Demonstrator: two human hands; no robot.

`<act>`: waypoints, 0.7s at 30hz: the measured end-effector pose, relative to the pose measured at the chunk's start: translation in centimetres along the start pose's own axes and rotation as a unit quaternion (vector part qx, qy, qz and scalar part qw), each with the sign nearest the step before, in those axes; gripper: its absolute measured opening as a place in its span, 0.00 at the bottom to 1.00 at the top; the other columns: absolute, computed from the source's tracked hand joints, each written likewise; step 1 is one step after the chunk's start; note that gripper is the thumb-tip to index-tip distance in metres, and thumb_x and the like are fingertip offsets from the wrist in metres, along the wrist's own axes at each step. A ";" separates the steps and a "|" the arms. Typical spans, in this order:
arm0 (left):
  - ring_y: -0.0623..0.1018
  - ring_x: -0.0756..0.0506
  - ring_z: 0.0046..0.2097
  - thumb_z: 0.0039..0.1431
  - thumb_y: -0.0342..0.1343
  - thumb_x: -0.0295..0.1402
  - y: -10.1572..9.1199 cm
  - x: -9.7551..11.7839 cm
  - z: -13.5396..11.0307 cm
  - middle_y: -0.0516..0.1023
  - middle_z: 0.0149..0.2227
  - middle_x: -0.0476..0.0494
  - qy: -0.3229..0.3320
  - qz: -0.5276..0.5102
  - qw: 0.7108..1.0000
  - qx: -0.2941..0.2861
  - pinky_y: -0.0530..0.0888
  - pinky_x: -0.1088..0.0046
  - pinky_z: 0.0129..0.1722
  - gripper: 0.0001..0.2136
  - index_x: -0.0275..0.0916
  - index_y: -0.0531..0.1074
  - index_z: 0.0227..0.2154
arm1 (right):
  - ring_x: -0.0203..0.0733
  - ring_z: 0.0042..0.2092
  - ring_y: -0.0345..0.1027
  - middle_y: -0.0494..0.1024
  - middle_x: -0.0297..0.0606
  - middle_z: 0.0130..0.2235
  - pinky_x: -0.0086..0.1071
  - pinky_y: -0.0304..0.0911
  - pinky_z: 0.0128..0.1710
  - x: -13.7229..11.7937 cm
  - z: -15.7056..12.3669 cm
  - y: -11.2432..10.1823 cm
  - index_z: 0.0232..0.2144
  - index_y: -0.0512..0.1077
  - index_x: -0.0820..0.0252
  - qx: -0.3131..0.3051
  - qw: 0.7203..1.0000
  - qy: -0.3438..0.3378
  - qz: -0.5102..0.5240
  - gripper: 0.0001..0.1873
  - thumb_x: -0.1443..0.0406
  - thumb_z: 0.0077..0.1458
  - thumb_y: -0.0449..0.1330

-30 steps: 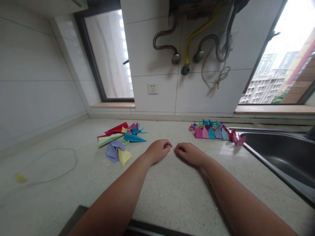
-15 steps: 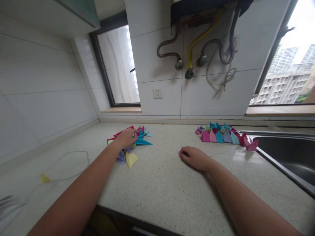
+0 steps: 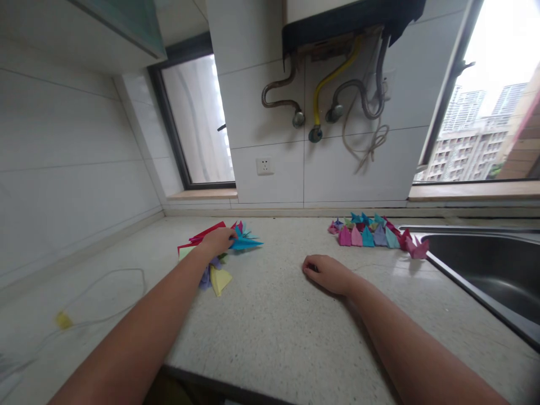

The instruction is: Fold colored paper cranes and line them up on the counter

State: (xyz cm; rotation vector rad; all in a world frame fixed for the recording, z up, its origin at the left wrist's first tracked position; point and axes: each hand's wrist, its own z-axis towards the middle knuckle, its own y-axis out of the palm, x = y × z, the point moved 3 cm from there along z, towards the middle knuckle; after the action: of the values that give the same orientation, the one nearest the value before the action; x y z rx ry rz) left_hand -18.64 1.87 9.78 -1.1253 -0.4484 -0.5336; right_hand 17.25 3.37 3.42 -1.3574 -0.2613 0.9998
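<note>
My left hand (image 3: 219, 240) reaches into a pile of colourful folded paper at the left of the counter. Its fingers are closed at the near end of a blue paper crane (image 3: 245, 243), whose pointed tip sticks out to the right. Around that hand lie a pale yellow folded paper (image 3: 220, 279), a purple folded paper (image 3: 205, 279) and red paper (image 3: 210, 231). My right hand (image 3: 327, 273) rests on the countertop with its fingers curled in, and nothing shows in it. Beyond it stand several paper cranes (image 3: 368, 237) in rows, pink, blue, purple and red.
A steel sink (image 3: 476, 264) is set into the countertop (image 3: 270, 326) on the right. A white cord (image 3: 101, 319) with a yellow tag (image 3: 64, 320) lies at the left. Pipes (image 3: 317, 107) and a wall socket (image 3: 265, 166) are on the tiled wall behind.
The camera view has shifted slightly. The blue crane has turned a little at my left hand, its tip now pointing more level to the right. My right hand stays curled on the counter.
</note>
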 end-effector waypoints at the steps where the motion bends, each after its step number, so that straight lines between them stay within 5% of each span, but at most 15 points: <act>1: 0.76 0.41 0.38 0.43 0.63 0.28 0.2 0.9 0.2 0.81 0.33 0.40 0.009 -0.002 1.000 -0.009 0.67 0.68 0.39 0.04 0.39 0.77 0.26 | 0.42 0.37 0.71 0.80 0.41 0.36 0.32 0.59 0.38 0.0 0.0 0.0 0.35 0.76 0.58 0.002 1.000 -0.002 -0.002 0.12 0.62 0.59 0.54; 6: 0.75 0.45 0.33 0.51 0.62 0.37 3.2 7.3 -0.6 0.78 0.33 0.42 -0.025 -0.196 0.977 -0.085 0.69 0.71 0.33 0.11 0.39 0.78 0.36 | 0.42 0.38 0.71 0.80 0.41 0.37 0.33 0.59 0.38 -0.3 0.0 -0.3 0.36 0.77 0.58 0.031 0.999 -0.005 0.014 0.11 0.64 0.59 0.54; 12: 0.76 0.49 0.32 0.54 0.62 0.39 10.8 15.2 -4.3 0.79 0.34 0.43 -0.041 -0.586 0.793 -0.162 0.72 0.73 0.32 0.14 0.38 0.77 0.41 | 0.40 0.35 0.68 0.78 0.38 0.34 0.33 0.61 0.37 -0.1 0.2 -1.6 0.36 0.75 0.58 0.167 0.957 0.041 0.233 0.11 0.59 0.59 0.55; 14: 0.77 0.48 0.32 0.54 0.62 0.39 13.4 16.3 -5.3 0.80 0.35 0.42 -0.056 -0.649 0.747 -0.136 0.71 0.74 0.32 0.13 0.36 0.77 0.40 | 0.38 0.32 0.67 0.75 0.36 0.31 0.32 0.60 0.33 0.1 0.2 -1.9 0.35 0.73 0.58 0.186 0.912 0.055 0.361 0.13 0.56 0.59 0.56; 17: 0.78 0.46 0.36 0.55 0.62 0.37 16.3 16.7 -6.3 0.81 0.37 0.39 -0.086 -0.682 0.718 -0.111 0.72 0.73 0.35 0.13 0.35 0.78 0.40 | 0.36 0.29 0.63 0.71 0.32 0.28 0.30 0.58 0.30 0.1 0.1 -2.4 0.34 0.73 0.58 0.190 0.843 0.062 0.500 0.13 0.54 0.56 0.59; 21: 0.79 0.42 0.44 0.55 0.62 0.34 17.4 16.2 -6.8 0.82 0.41 0.37 -0.089 -0.692 0.705 -0.128 0.72 0.68 0.47 0.14 0.34 0.78 0.43 | 0.34 0.30 0.62 0.69 0.32 0.30 0.30 0.58 0.31 -0.7 -0.2 -2.5 0.35 0.75 0.57 0.158 0.807 0.042 0.568 0.13 0.54 0.55 0.62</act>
State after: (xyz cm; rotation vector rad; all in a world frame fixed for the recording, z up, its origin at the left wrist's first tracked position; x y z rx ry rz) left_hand 5.24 -1.51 4.22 -0.9224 -1.4514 -1.8612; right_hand 18.03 3.00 5.88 -1.1852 0.8806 1.8460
